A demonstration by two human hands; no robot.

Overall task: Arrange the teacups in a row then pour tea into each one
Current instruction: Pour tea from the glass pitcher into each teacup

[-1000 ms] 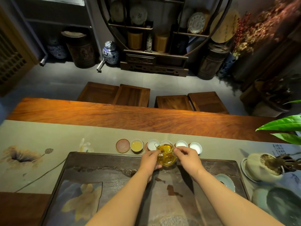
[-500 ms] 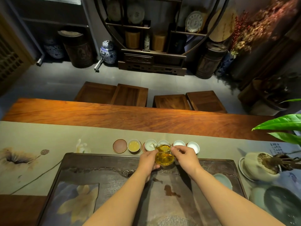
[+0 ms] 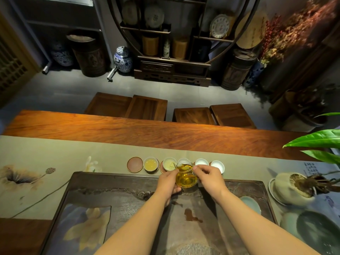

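A row of small white teacups stands on the green runner beyond the tea tray [image 3: 114, 183]. The leftmost cup [image 3: 151, 163] holds yellow tea. The second cup [image 3: 169, 163] has pale tea in it. A third cup [image 3: 183, 160] is partly hidden behind the glass pitcher [image 3: 185, 176]. Two cups [image 3: 201, 161] [image 3: 217, 165] at the right look empty. The pitcher holds amber tea, tilted with its spout over the second cup. My left hand [image 3: 168, 183] supports the pitcher's left side and my right hand [image 3: 209, 176] grips its right side.
A round brown coaster [image 3: 135, 164] lies left of the cups. At the right stand a pale pot with a plant [image 3: 292, 186], green leaves [image 3: 320, 142], a celadon dish [image 3: 250, 204] and a dark bowl [image 3: 318, 230]. Wooden stools [image 3: 147, 107] sit past the table's far edge.
The pitcher has tipped toward the second cup, which now shows tea in it. Both hands stay on the pitcher, almost in the same place.
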